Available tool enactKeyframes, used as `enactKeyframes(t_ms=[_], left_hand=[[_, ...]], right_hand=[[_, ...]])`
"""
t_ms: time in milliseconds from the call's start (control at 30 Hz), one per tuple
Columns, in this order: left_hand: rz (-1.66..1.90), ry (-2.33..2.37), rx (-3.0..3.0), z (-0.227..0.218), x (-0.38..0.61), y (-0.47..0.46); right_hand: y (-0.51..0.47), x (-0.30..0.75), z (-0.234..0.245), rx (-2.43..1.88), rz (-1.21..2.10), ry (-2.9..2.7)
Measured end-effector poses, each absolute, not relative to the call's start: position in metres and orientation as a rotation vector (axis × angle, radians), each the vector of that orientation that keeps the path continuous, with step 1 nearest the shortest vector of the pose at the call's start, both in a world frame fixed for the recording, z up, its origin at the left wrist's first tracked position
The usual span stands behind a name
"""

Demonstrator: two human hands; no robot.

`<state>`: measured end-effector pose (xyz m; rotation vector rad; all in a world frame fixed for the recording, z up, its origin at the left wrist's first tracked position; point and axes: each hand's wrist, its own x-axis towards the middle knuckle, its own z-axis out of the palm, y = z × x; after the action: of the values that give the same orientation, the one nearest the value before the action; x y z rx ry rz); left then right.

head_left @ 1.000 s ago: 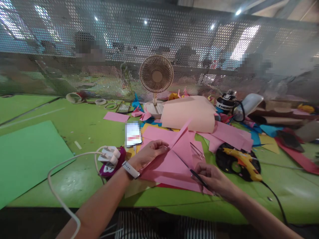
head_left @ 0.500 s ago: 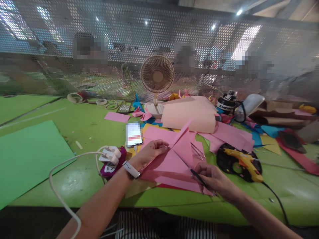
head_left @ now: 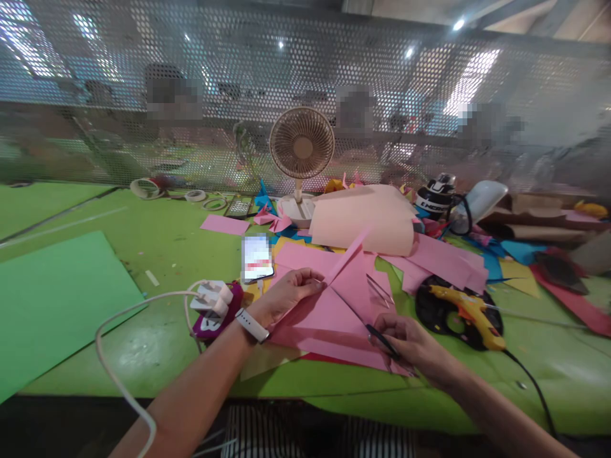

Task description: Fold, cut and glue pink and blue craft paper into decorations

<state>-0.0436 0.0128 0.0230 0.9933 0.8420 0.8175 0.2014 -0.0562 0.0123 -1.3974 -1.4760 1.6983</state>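
Note:
My left hand (head_left: 298,294), a pale watch band on its wrist, rests on the pink paper (head_left: 310,321) with thumb and fingers pinching it near a raised, pointed pink flap. In my right hand (head_left: 405,343), at the sheet's lower right, is a slim black-handled tool (head_left: 382,340) that looks like scissors. A thin dark line runs from its front toward my left fingertips; whether this is blade or cut edge is hard to tell. Thin metal pieces (head_left: 379,289) lie on the paper just above my right hand.
A yellow glue gun (head_left: 468,315) lies right of my right hand, its cord trailing forward. Left are a purple power strip (head_left: 205,327) with plugs and a phone (head_left: 258,257). Behind stand a fan (head_left: 302,143) and peach paper (head_left: 363,219). Green card (head_left: 67,305) lies far left.
The black-handled tool has tilted very slightly in my right hand. My left hand and the pink paper look the same; the whole view has shifted a little.

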Motion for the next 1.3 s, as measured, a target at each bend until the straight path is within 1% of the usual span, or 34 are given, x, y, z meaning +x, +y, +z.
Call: enactKeyframes(t_ms=[767,1300], left_hand=[[0.833,0.850,1.029,0.0218,-0.0441,0.0131],[0.828,0.840,1.067,0.0151,-0.0445,0.0154]], right_hand=[[-0.0579,0.2059,0.0049,-1.303,1.767,-1.371],[-0.0562,0.2048,0.0043,-1.325,1.740,-1.404]])
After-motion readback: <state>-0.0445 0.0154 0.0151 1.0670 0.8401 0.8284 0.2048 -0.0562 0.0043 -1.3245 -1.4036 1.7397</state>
